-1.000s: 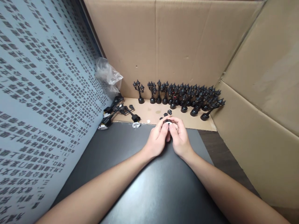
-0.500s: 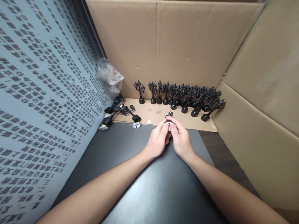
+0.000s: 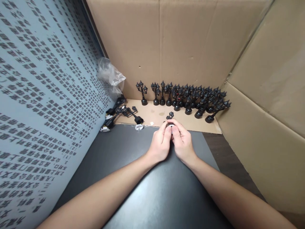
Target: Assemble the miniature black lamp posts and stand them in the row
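My left hand (image 3: 160, 142) and my right hand (image 3: 182, 139) are closed together around a small black model street lamp (image 3: 171, 115). Its lantern heads poke out beyond my fingers, pointing away from me. Both thumbs press side by side on the white round base cover (image 3: 171, 126) at the near end of the lamp. Most of the lamp's post and base is hidden inside my hands.
Several finished-looking black street lamps (image 3: 188, 106) stand on a cardboard strip (image 3: 157, 118) along the back. At left lie lamps with open bases and a white disc (image 3: 139, 127) on wires. A clear plastic bag (image 3: 110, 76) leans above them. Cardboard walls (image 3: 190, 38) enclose the dark mat (image 3: 143, 190).
My thumbs have moved closer together over the white cover, hiding more of it. The lamp's heads have turned and shifted slightly to the left.
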Action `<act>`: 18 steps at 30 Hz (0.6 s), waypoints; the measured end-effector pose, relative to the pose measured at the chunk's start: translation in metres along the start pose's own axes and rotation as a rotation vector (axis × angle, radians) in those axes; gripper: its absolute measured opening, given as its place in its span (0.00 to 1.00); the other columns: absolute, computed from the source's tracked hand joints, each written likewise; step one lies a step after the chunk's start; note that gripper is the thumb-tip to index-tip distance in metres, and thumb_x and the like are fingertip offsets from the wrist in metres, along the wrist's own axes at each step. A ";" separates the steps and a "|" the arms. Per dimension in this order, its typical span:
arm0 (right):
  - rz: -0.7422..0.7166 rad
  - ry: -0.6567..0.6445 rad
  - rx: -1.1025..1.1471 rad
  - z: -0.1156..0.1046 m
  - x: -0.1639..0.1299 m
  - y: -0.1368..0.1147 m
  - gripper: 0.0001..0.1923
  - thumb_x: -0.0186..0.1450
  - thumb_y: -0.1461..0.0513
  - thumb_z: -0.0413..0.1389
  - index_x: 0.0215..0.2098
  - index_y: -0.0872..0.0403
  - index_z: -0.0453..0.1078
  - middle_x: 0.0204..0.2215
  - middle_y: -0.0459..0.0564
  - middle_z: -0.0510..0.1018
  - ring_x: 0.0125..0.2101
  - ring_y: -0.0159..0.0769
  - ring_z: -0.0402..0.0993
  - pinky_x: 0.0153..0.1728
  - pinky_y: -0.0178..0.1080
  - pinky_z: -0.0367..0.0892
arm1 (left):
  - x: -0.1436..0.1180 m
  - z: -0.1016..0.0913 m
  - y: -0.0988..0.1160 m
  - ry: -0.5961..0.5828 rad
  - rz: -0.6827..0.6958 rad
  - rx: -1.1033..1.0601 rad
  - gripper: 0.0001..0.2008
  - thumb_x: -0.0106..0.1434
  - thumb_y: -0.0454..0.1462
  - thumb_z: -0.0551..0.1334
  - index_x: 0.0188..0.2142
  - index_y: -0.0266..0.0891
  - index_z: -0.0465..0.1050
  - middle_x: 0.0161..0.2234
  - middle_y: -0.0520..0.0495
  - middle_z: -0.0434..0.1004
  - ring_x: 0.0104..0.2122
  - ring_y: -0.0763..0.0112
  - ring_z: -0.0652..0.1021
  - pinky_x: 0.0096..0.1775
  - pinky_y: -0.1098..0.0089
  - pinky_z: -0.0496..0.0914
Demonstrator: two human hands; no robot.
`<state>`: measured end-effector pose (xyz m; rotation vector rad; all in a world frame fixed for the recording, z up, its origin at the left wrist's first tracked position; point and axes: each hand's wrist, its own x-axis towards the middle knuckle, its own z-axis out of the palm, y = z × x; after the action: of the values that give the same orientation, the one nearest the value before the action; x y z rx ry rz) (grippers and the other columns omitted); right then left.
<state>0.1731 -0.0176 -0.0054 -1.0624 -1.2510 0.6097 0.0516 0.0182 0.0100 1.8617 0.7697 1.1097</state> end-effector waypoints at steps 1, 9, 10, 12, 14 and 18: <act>0.005 0.006 -0.011 0.000 0.000 -0.001 0.19 0.78 0.50 0.50 0.59 0.46 0.76 0.42 0.50 0.84 0.41 0.41 0.81 0.43 0.44 0.78 | 0.000 0.000 0.000 0.007 0.008 0.016 0.21 0.80 0.50 0.49 0.53 0.38 0.72 0.36 0.47 0.78 0.33 0.67 0.77 0.39 0.67 0.68; 0.026 0.018 -0.014 0.003 0.003 -0.004 0.18 0.79 0.52 0.51 0.58 0.47 0.76 0.53 0.50 0.84 0.46 0.41 0.82 0.49 0.45 0.76 | 0.000 0.000 0.001 0.047 0.020 0.086 0.20 0.80 0.48 0.49 0.54 0.38 0.71 0.37 0.46 0.80 0.34 0.67 0.78 0.39 0.68 0.69; 0.030 0.022 -0.007 0.004 0.003 -0.004 0.18 0.79 0.52 0.51 0.58 0.47 0.77 0.52 0.50 0.84 0.46 0.41 0.82 0.49 0.45 0.76 | 0.000 0.000 0.001 0.051 0.020 0.092 0.20 0.80 0.48 0.49 0.54 0.38 0.71 0.37 0.46 0.80 0.34 0.67 0.78 0.39 0.68 0.68; 0.035 0.028 0.006 0.005 0.003 -0.002 0.18 0.78 0.51 0.51 0.59 0.47 0.76 0.51 0.50 0.84 0.47 0.42 0.82 0.51 0.46 0.77 | 0.001 0.000 0.000 0.057 0.018 0.102 0.20 0.80 0.48 0.49 0.54 0.38 0.72 0.36 0.47 0.79 0.33 0.66 0.77 0.38 0.68 0.68; 0.036 0.030 0.011 0.005 0.002 0.000 0.19 0.78 0.51 0.51 0.60 0.46 0.76 0.52 0.51 0.84 0.49 0.44 0.82 0.51 0.47 0.77 | 0.001 0.000 0.001 0.058 0.015 0.104 0.20 0.80 0.48 0.49 0.54 0.38 0.72 0.35 0.47 0.79 0.33 0.66 0.77 0.38 0.68 0.68; 0.002 0.028 -0.026 0.005 -0.001 0.004 0.22 0.78 0.50 0.49 0.64 0.46 0.74 0.53 0.52 0.83 0.51 0.46 0.81 0.47 0.46 0.80 | 0.002 0.000 0.002 0.048 0.012 0.072 0.20 0.80 0.47 0.49 0.55 0.38 0.72 0.37 0.46 0.80 0.34 0.67 0.78 0.40 0.68 0.70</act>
<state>0.1692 -0.0154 -0.0099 -1.0903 -1.2369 0.5798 0.0531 0.0190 0.0122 1.9073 0.8369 1.1518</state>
